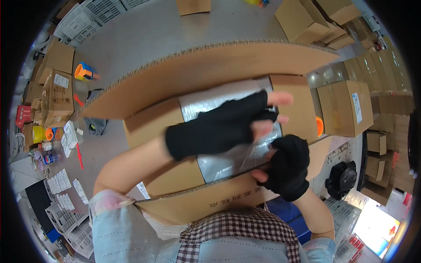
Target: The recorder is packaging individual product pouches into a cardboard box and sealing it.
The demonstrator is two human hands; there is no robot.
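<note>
A large cardboard box (164,173) lies in front of me. Its two short flaps are folded in, while the long far flap (210,61) and the long near flap (184,206) stand up. Between the short flaps shows clear, shiny plastic wrap (215,168) over the contents. My left hand (228,122), in a black fingerless glove, hovers above the wrap with its fingers apart, slightly blurred, holding nothing. At the near flap's right part, my right hand (289,168), gloved the same way, is closed around the edge, thumb on the outer side.
More cardboard boxes stand at the right (344,107), far right (302,22) and left (59,94). An orange and blue tape dispenser (83,71) lies on the floor at the left. Plastic crates (70,223) sit at the lower left, and a black bag (342,179) at the right.
</note>
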